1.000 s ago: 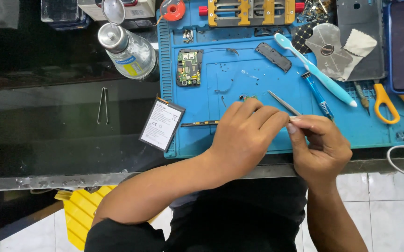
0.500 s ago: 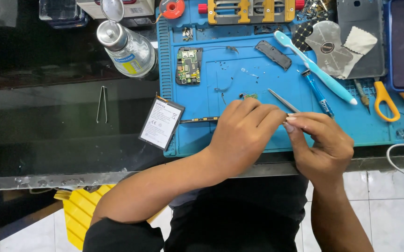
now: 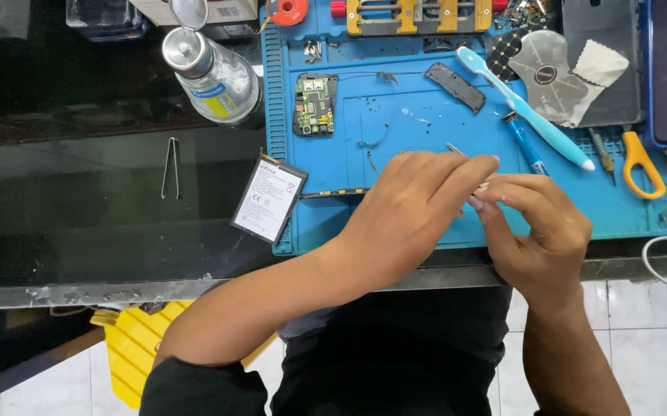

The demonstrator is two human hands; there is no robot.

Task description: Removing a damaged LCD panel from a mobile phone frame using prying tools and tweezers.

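Both hands meet over the ribbed blue silicone work mat (image 3: 618, 219) lying on the glossy black bench (image 3: 79, 231). The left hand (image 3: 414, 212) lies knuckles-up with its fingers curled down, its grip closed on a thin silvery metal tool (image 3: 454, 148) whose tip juts out past the fingers. The right hand (image 3: 537, 231) pinches its fingertips together right against the left; what they pinch is too small to tell. Just left of the hands a slim dark phone frame edge (image 3: 333, 192) lies on the mat. A flat grey rectangular battery (image 3: 268, 199) overlaps the mat's left rim. A green circuit board (image 3: 314, 104) sits further up the mat. A light-blue plastic toothbrush (image 3: 526, 108) lies slanted beside a blue screwdriver (image 3: 524, 144). A clear glass bottle with a metal cap (image 3: 210, 73) stands on the bench, holding clear liquid. Thin steel tweezers (image 3: 171, 166) lie well apart.
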